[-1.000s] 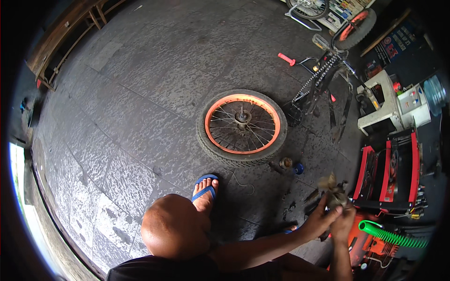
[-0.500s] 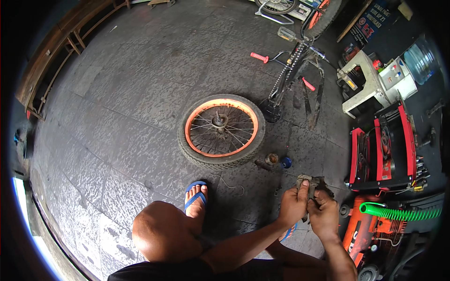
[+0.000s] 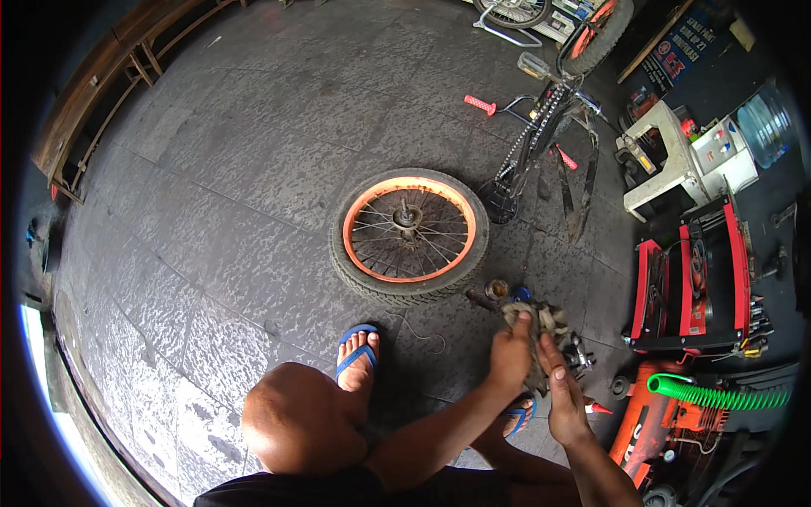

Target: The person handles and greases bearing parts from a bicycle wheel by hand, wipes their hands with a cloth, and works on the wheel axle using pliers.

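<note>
A crumpled grey-beige rag [image 3: 549,319] is gripped in my left hand [image 3: 511,355], with the thumb lying along its top. My right hand [image 3: 564,393] is pressed beside the rag, its fingers stretched out and pointing away from me. Just beyond the rag, a small open jar of brownish stuff [image 3: 497,289] stands on the floor next to a blue lid [image 3: 522,294], partly covered by the rag. A bicycle wheel [image 3: 407,217] with an orange rim and black tyre lies flat ahead of my feet. Shiny metal parts [image 3: 581,355] show past my right hand.
An upturned bicycle frame [image 3: 541,127] with pink grips stands beyond the wheel. To the right are a red-and-black toolbox [image 3: 694,279], an orange compressor [image 3: 649,422], a green coiled hose [image 3: 718,387] and a white stool [image 3: 663,160]. A wooden bench [image 3: 84,101] lines the far left.
Both hands have moved slightly left with the rag. My right hand has straightened its fingers from a curled grip. The metal parts and a red nozzle tip have come into sight behind it.
</note>
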Available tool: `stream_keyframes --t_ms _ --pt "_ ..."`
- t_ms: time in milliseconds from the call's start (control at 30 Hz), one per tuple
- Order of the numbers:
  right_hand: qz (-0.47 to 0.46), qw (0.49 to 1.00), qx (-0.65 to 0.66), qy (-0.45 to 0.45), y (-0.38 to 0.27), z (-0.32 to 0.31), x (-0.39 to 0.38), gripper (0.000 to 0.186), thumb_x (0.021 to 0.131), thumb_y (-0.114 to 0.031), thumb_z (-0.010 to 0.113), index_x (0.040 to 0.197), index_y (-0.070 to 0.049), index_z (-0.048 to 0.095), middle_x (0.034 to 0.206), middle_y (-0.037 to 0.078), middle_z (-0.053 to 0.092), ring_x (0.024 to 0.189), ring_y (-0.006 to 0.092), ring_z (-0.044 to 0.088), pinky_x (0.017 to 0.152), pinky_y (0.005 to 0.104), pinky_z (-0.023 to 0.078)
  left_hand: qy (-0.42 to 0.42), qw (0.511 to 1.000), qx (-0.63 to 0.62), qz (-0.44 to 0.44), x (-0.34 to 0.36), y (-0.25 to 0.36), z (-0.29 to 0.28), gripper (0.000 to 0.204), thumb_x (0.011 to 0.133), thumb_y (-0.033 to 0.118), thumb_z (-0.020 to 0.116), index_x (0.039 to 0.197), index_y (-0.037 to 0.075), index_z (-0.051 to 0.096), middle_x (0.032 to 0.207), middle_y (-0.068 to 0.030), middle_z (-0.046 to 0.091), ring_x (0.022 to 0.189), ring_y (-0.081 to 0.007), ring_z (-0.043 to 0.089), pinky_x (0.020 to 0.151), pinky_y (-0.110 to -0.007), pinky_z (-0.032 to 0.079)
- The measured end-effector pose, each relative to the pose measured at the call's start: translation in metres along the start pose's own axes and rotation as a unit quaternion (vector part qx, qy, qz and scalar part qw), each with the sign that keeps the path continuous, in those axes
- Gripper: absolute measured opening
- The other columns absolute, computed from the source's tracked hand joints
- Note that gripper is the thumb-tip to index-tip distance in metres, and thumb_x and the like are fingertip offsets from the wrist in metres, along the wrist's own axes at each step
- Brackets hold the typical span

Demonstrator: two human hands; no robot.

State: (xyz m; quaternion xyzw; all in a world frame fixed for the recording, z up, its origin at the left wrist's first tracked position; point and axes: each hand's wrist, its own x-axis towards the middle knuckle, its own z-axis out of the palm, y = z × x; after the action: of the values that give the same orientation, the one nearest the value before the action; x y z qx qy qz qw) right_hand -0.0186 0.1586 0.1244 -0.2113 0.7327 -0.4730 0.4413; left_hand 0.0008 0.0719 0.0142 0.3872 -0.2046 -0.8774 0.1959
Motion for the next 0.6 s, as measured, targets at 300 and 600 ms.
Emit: stream_keyframes --t_ms 300,600 --pt "-0.245 0.826 -0.440 0.255 0.045 -0.037 0.035 0.041 0.101 -0.021 0.048 0.136 0.001 0.049 0.120 0.026 0.061 0.110 0.0346 0.062 0.097 0.0382 0.046 -0.205 0.930 -0.223 -0.211 -0.041 -0.017 0.031 0.055 0.107 0.046 0.033 0.140 0.003 0.041 0.139 -0.0141 0.048 0.129 -0.0221 0.046 0.113 -0.037 0.034" --pt "-0.097 0.908 -0.173 0.369 0.034 -0.097 0.030 0.046 0.104 -0.039 0.046 0.105 0.003 0.065 0.092 0.007 0.069 0.079 0.0117 0.060 0.070 0.0271 0.048 -0.315 0.948 0.003 -0.033 -0.038 -0.069 0.028 0.045 0.104 0.031 0.052 0.133 -0.004 0.052 0.122 -0.0103 0.061 0.117 -0.0115 0.052 0.098 -0.028 0.043"
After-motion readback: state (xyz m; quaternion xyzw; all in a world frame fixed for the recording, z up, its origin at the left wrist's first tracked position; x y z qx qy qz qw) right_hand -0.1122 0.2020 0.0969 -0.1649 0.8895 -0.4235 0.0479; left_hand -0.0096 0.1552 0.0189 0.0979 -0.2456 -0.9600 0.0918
